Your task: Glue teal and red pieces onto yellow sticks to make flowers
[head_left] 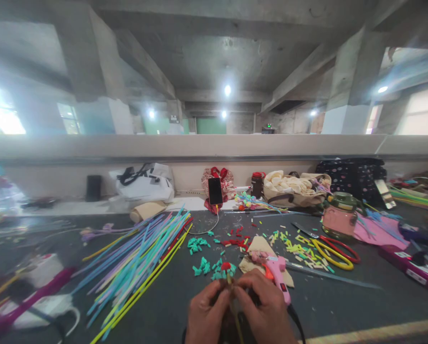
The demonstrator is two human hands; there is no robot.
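Observation:
My left hand (207, 315) and my right hand (266, 310) meet at the bottom centre, fingers pinched together on a small craft flower (225, 271) with a red centre and teal petals on a yellow stem. Both hands grip the stem just below the flower head. A pink glue gun (276, 267) lies on a piece of brown paper (259, 248) right beside my right hand. Loose teal pieces (199, 255) and red pieces (235, 239) are scattered on the dark table (164, 306) just beyond my hands.
A fan of long coloured sticks (142, 258) lies to the left. Yellow and red scissors (334, 251), yellow-green scraps (300, 248), a pink jar (339, 220), a phone (215, 191), bags (145, 184) and a basket (293, 188) sit along the back.

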